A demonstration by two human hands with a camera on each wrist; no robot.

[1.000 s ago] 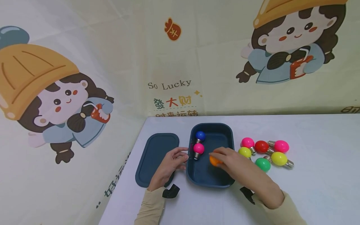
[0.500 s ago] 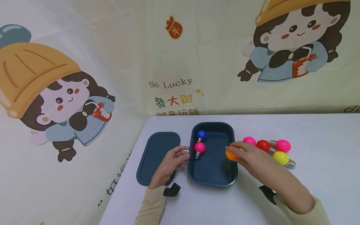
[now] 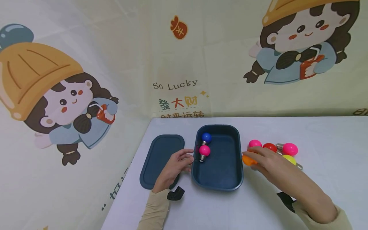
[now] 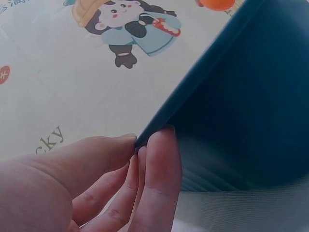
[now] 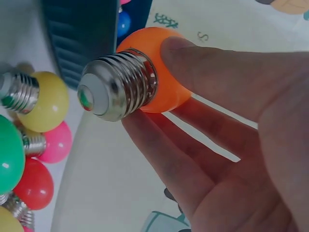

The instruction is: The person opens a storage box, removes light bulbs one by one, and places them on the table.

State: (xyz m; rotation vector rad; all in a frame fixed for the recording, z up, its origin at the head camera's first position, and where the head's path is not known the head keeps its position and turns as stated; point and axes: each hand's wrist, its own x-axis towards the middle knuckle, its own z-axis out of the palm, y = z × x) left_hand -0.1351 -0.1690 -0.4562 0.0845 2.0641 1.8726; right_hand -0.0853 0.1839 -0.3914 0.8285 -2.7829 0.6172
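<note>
In the head view my right hand [image 3: 271, 163] holds an orange light bulb [image 3: 249, 159] just off the right side of the dark blue tray [image 3: 222, 188]. The right wrist view shows the bulb [image 5: 166, 72] between thumb and fingers, its silver screw base [image 5: 113, 89] facing the camera. My left hand [image 3: 175, 166] is at the tray's left side. In the left wrist view its thumb and forefinger pinch the tray's rim [image 4: 193, 72]. Inside the tray, along its left wall, lie a blue bulb [image 3: 206, 137] and a pink bulb [image 3: 204, 150].
Several bulbs lie right of the tray, among them a red bulb [image 3: 269, 147], a pink bulb [image 3: 290, 149] and a yellow bulb [image 3: 289, 159], partly behind my right hand. A green bulb [image 5: 9, 154] shows beside them. A flat dark blue lid [image 3: 161, 153] lies at the left.
My right hand has moved right with the orange bulb, from over the tray's inside to past its right rim. The left hand has stayed at the tray's left side.
</note>
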